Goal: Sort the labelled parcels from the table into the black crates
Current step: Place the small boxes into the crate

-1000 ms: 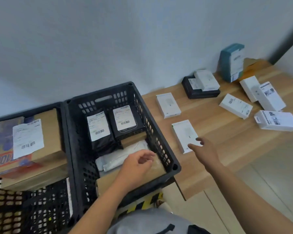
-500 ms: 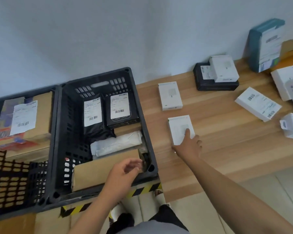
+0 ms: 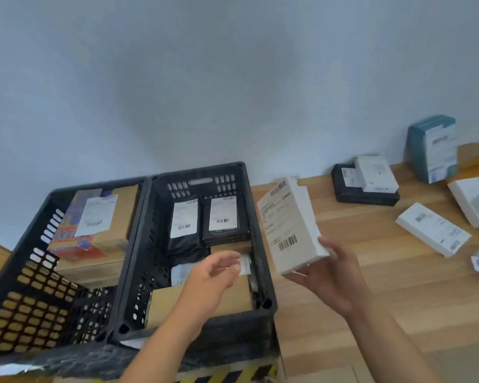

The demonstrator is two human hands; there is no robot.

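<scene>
My right hand (image 3: 333, 275) holds a flat white parcel (image 3: 289, 226) tilted up above the table's left end, its printed label and barcodes facing me. My left hand (image 3: 215, 277) hovers over the right black crate (image 3: 263, 272) with fingers loosely curled, holding nothing. That crate holds two black labelled parcels (image 3: 205, 221), a white bag and a brown box (image 3: 161, 305). The left black crate (image 3: 25, 272) holds a labelled cardboard box (image 3: 100, 219). Several white labelled parcels (image 3: 433, 236) lie on the wooden table (image 3: 371, 272).
A black flat box (image 3: 362, 193) with a small white box on it sits near the wall. A teal box (image 3: 432, 147) stands upright at the back right. Yellow-black hazard tape (image 3: 233, 374) marks the edge below the crates. A grey wall rises behind.
My right hand has lifted the white parcel off the table and tipped its labelled side toward me. My left hand stays above the right crate.
</scene>
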